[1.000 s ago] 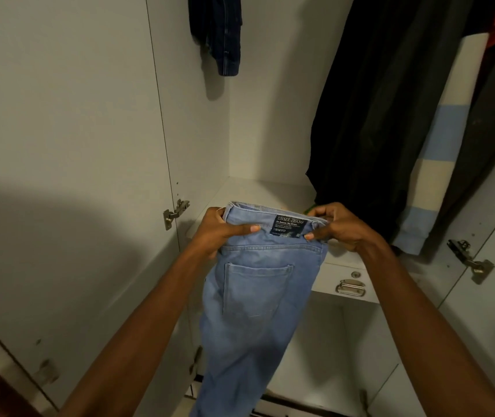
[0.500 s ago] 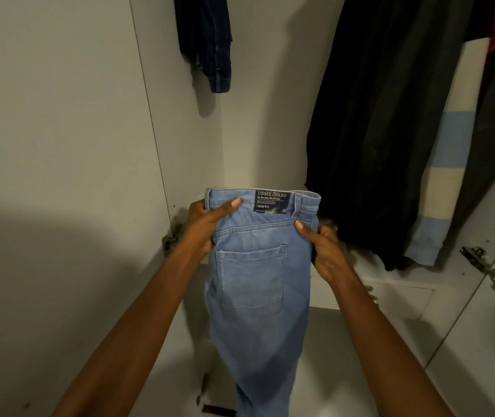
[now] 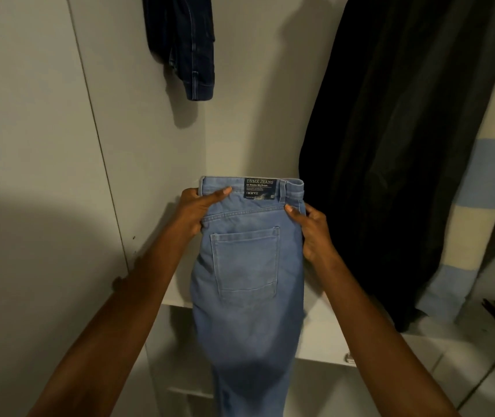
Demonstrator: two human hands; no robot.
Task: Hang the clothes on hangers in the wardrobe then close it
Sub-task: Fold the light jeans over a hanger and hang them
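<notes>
Light-blue jeans (image 3: 249,284) held up by the waistband in front of the open wardrobe (image 3: 255,115).

The left hand (image 3: 193,213) grasps the waistband's left edge, thumb laid across the denim; the right hand (image 3: 312,233) pinches the right edge just below the belt loop, so each grip is clenched on the jeans. The jeans are folded lengthwise, back pocket and dark brand patch (image 3: 260,189) facing the camera (the legs hang down out of view at 6 o'clock). Behind them runs a white shelf (image 3: 357,344). At 12 o'clock dark denim (image 3: 184,46) hangs; at 2 o'clock a black garment (image 3: 390,161), with a cream-and-blue striped piece (image 3: 474,206) at 3 o'clock.
</notes>
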